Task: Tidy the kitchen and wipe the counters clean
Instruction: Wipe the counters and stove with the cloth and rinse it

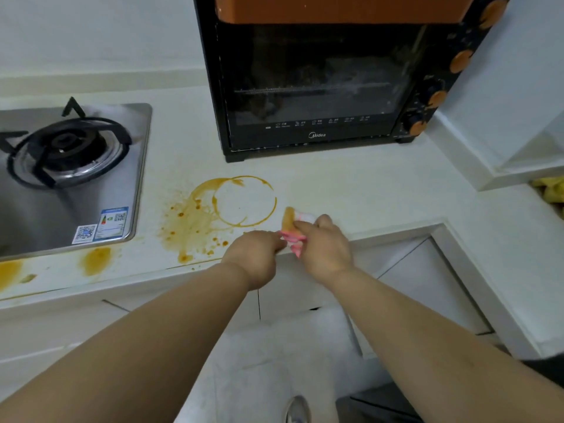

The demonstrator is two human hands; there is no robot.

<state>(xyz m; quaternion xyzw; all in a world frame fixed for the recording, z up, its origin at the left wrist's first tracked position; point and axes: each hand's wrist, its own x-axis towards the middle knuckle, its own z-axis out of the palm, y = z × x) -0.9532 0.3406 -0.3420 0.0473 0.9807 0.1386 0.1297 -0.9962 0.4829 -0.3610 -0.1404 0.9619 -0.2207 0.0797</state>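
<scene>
Both hands, left hand and right hand, pinch a soiled pink cloth at the counter edge, seemingly refolding a clean face for the orange stains alongside.

I hold a small pink-and-white cloth bunched between my left hand and right hand, just right of the frame's centre, over the front edge of the white counter; its upper end is stained orange-brown. Left of it, the counter carries an orange-brown spill (two overlapping rings with splatter and streaks). More orange smears sit along the counter's front edge at lower left.
</scene>
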